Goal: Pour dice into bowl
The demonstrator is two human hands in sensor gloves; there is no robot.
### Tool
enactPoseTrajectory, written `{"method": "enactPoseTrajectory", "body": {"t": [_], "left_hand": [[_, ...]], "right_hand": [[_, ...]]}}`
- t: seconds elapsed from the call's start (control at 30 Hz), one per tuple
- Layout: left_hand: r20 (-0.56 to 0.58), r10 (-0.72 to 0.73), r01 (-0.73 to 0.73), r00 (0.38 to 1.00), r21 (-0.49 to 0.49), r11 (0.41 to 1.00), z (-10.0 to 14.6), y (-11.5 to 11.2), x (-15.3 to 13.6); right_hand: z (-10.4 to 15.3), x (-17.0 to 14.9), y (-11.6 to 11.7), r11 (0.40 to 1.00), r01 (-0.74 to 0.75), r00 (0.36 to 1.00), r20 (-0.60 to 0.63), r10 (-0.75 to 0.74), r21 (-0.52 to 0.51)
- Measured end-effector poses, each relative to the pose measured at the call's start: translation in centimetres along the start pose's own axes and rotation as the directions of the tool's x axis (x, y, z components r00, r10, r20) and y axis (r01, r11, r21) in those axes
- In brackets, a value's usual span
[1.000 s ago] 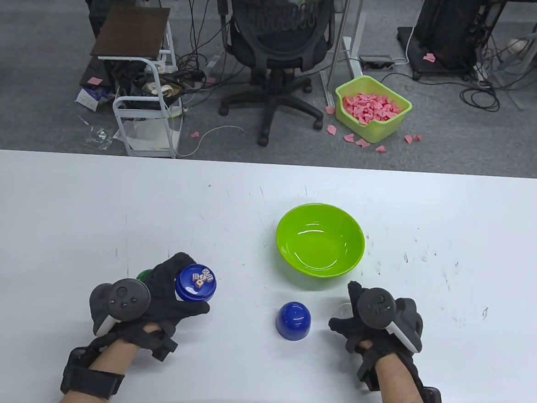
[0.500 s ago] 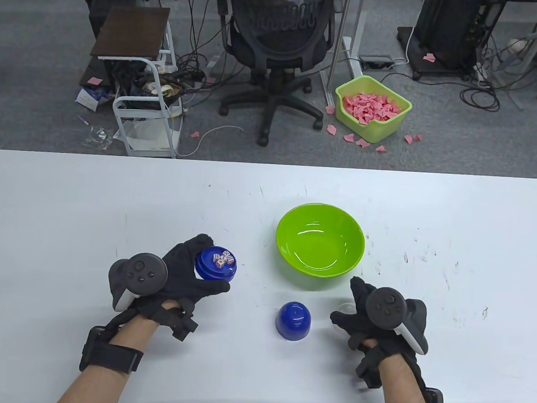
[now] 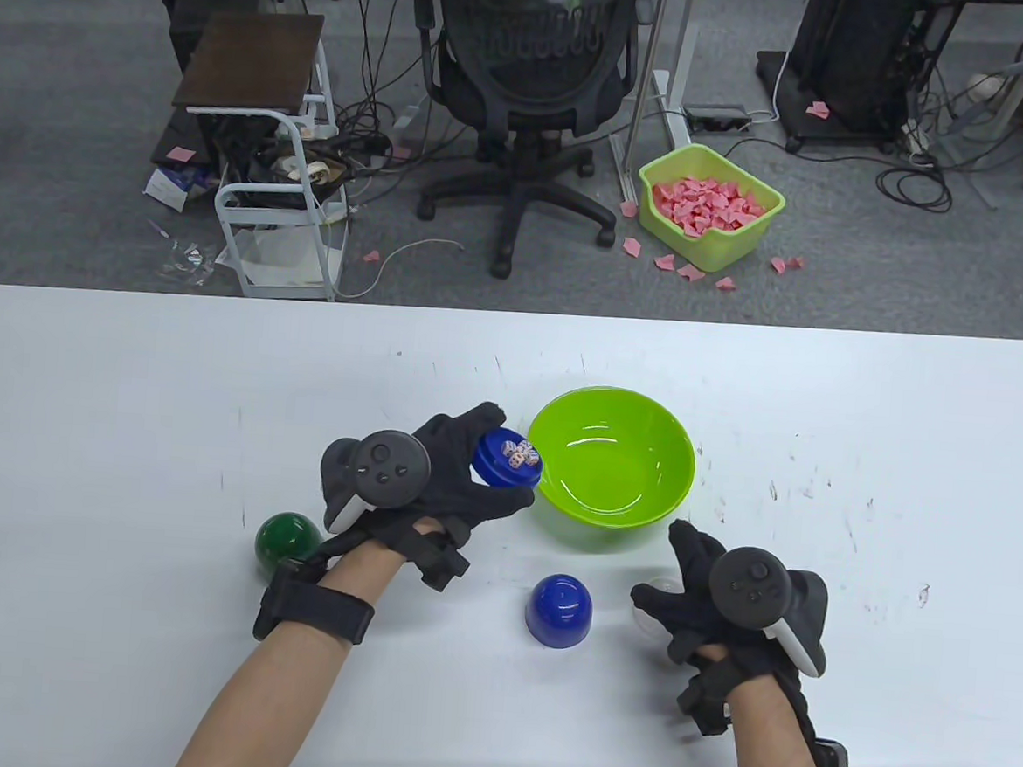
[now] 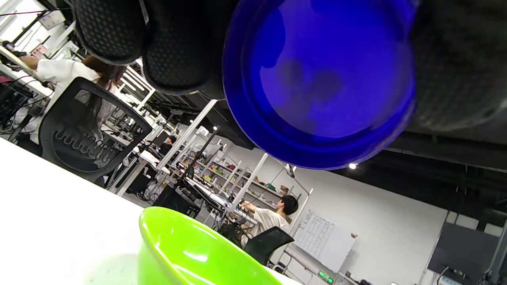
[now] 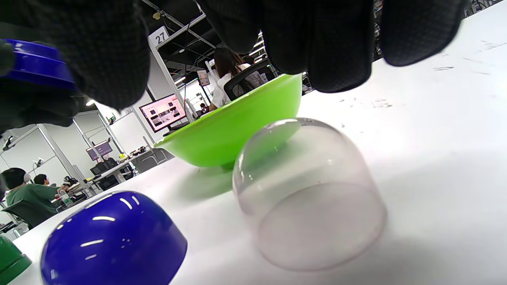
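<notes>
My left hand (image 3: pixel 457 476) grips a shallow blue dish (image 3: pixel 499 463) holding several white dice (image 3: pixel 520 454), raised off the table right beside the left rim of the green bowl (image 3: pixel 634 506). In the left wrist view the dish's underside (image 4: pixel 321 87) fills the top, gripped by my fingers (image 4: pixel 174 51), with the bowl's rim (image 4: pixel 186 245) below. My right hand (image 3: pixel 693 602) hovers, fingers spread, over a clear dome cup (image 5: pixel 305 190) near the bowl's front right, holding nothing. The bowl is empty.
A blue dome cup (image 3: pixel 559 610) stands mouth-down in front of the bowl, also in the right wrist view (image 5: pixel 111 241). A green dome cup (image 3: pixel 286 541) stands on the table (image 3: pixel 126 392) left of my left wrist. An office chair (image 3: pixel 528 78) stands beyond the far edge.
My left hand has carried the dish of dice up and to the right, from the front left to the bowl's left rim, uncovering the green cup. My right hand has barely moved.
</notes>
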State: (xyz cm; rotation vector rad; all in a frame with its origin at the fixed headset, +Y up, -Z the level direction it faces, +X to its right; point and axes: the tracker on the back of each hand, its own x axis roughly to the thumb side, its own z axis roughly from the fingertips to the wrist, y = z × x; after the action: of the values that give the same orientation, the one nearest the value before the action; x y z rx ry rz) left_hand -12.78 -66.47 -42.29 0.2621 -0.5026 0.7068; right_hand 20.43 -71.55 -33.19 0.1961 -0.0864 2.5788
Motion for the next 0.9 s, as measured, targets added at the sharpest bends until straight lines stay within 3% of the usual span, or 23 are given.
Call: {"method": "enactPoseTrajectory", "body": {"t": [0.3,0.53,0.67,0.9], "left_hand": [[-0.010,-0.140,0.139,0.990,-0.082,0.987,-4.3,-3.0,0.9],[0.003,-0.276,0.271,0.961,-0.187,0.944,-6.7,-5.0,1.1],[0.028,-0.363,0.357,0.931,-0.266,0.895,-7.7,-6.5,1.2],[0.093,-0.531,0.521,0.842,-0.392,0.758,-8.4,-9.3,1.9]], "right_hand": [[0.0,-0.1,-0.1,0.999,0.033,0.999,0.011,-0.033,-0.003],[0.0,-0.1,-0.1,0.999,0.032,0.999,0.017,-0.032,0.003],[0.0,0.0,-0.1,0.999,0.033,0.999,0.014,-0.033,0.008],[-0.1,0.2,0.3,0.999,0.009,1.000,0.020,-0.010,0.037]]}}
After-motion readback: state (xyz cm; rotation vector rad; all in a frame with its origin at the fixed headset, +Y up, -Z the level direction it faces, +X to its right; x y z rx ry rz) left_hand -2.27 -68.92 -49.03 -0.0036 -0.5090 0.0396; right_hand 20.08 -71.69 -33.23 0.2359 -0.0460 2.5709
